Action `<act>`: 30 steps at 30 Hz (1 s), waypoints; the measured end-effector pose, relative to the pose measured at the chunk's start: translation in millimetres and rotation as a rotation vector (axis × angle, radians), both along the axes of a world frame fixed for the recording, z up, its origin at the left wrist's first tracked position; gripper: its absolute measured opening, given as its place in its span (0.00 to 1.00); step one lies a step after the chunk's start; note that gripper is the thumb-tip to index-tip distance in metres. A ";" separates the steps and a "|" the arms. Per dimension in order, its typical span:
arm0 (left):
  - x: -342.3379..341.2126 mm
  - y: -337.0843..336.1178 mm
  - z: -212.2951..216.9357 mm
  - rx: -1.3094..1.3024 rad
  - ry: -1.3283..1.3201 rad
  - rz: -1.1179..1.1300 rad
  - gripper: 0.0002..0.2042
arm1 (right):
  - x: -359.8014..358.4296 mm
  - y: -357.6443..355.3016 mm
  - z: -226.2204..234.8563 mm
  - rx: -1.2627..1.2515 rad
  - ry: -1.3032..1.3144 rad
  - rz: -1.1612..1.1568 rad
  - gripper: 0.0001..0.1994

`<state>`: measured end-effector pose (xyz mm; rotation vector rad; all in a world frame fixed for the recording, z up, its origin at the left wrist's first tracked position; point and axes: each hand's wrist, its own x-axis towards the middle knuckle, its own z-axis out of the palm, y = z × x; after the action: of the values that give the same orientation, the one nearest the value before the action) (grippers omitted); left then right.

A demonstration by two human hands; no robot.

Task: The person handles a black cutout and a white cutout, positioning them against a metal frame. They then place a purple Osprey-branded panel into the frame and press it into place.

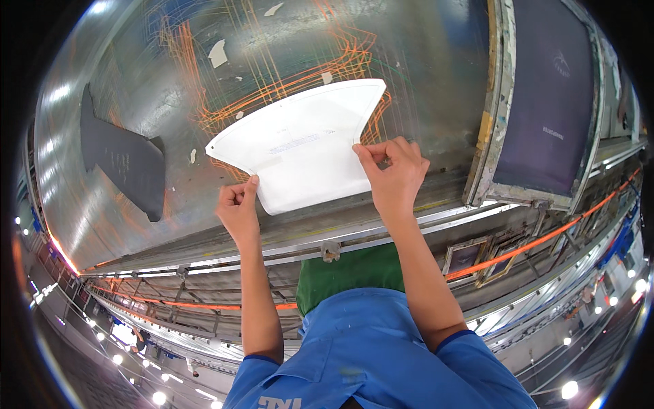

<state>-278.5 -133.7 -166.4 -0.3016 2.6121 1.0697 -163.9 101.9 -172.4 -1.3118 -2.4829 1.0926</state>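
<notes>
- The left hand [238, 204] pinches the near left corner of the white fabric panel [300, 143], fingers shut on its edge.
- The right hand [394, 170] pinches the panel's right edge, higher up and further in.
- The panel lies flat on the bench [422, 68] just beyond both hands, its long axis running left to right between them.
- A dark panel [126, 160] lies well off to the left; a framed dark screen [545, 102] stands right.

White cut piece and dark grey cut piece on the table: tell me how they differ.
The white cut piece is pale; the dark grey cut piece is nearly black. The white cut piece lies over the orange guide lines, pinched at its edges by the left hand and right hand; the dark grey cut piece lies off to the left, untouched. Both lie flat on the shiny table and have curved, flared outlines.
</notes>
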 end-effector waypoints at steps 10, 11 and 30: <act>1.5 1.9 4.1 0.002 -0.002 0.015 0.14 | -1.9 -0.3 0.7 0.029 -0.012 0.042 0.11; 1.8 2.5 3.6 0.002 0.008 0.014 0.14 | -2.4 -0.6 1.1 0.038 -0.019 0.046 0.11; 12.5 0.9 -1.7 -0.133 0.099 -0.044 0.20 | -27.0 -9.2 20.6 0.471 0.007 0.531 0.24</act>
<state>-266.0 -132.8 -168.1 -0.2247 2.7710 0.9201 -190.9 92.7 -151.8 -0.5341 -2.9123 0.5045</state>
